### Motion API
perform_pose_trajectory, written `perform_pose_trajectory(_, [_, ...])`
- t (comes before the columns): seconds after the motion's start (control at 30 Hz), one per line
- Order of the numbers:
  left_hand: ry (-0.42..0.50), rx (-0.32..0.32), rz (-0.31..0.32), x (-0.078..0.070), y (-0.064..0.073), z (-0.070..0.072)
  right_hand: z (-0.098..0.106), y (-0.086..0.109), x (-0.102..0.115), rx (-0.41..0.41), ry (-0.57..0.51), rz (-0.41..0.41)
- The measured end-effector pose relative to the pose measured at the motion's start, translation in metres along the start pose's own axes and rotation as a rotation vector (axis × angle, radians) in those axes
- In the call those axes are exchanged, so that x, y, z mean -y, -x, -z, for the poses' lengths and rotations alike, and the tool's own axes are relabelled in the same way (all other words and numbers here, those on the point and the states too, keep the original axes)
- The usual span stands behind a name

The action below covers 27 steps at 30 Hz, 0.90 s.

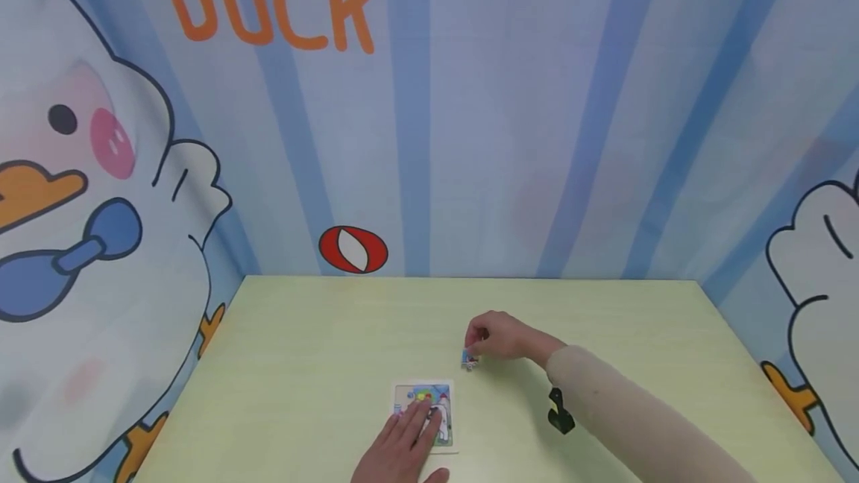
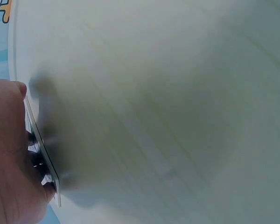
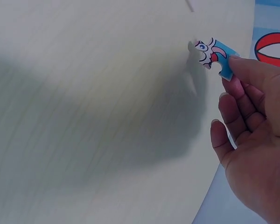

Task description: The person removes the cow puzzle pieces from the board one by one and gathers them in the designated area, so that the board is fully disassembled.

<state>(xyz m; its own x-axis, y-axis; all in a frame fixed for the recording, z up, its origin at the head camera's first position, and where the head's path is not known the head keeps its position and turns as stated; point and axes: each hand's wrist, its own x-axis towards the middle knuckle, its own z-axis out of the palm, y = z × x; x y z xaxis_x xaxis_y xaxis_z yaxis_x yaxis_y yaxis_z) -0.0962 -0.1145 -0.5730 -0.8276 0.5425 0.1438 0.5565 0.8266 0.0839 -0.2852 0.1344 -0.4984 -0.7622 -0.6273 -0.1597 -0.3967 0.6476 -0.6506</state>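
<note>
My right hand [image 1: 499,335] pinches a jigsaw puzzle piece [image 3: 217,57] between thumb and index finger. The piece is blue with a cartoon face on it, and its knobs and notches show in the right wrist view. In that view the other fingers of the right hand [image 3: 254,126] curl loosely below it. My left hand [image 1: 401,444] rests with extended fingers over a small square picture puzzle [image 1: 443,431] in a pale frame, hiding its lower left part. From the left wrist, the puzzle board [image 2: 46,161] shows edge-on beside the left hand [image 2: 11,154].
The pale yellow table [image 1: 322,341] extends around both hands. Behind it hangs a blue striped cloth [image 1: 470,133] printed with ducks. A black duck-shaped tag [image 1: 560,412] shows beside the right sleeve [image 1: 624,408].
</note>
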Motion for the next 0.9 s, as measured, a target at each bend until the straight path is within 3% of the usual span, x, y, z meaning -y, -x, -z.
perform_pose_trajectory(0.17, [-0.048, -0.059, -0.026, 0.001, 0.004, -0.004, -0.001, 0.002, -0.007, 0.003, 0.01, -0.023])
perform_pose_trajectory(0.33, [-0.067, -0.077, -0.029, 0.001, 0.004, -0.006, -0.001, 0.003, -0.012, -0.016, 0.002, -0.049])
perform_pose_trajectory(0.9, [-0.056, -0.063, -0.036, 0.002, 0.0, -0.009, -0.006, -0.001, -0.025, -0.066, 0.02, -0.069])
